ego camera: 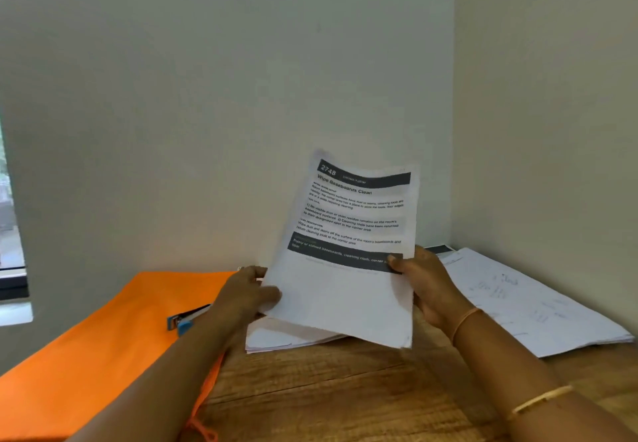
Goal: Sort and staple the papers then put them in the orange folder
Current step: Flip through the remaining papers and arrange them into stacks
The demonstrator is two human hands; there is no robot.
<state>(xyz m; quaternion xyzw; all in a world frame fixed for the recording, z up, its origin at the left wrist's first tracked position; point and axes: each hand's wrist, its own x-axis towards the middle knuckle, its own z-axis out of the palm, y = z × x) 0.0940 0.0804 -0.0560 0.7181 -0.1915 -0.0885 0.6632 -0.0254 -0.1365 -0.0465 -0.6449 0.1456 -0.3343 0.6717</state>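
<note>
I hold a thin set of printed sheets tilted up above the wooden desk; its top page is headed "Wipe Baseboards Clean". My left hand grips the set's left edge and my right hand grips its right edge, thumb on the dark band. Under it lies a flat pile of white papers. The orange folder lies on the left of the desk. A blue stapler rests on the folder, partly hidden by my left forearm.
Another spread of papers with handwriting lies at the right, in the corner of the two walls. The wooden desk shows bare in front. A window edge is at the far left.
</note>
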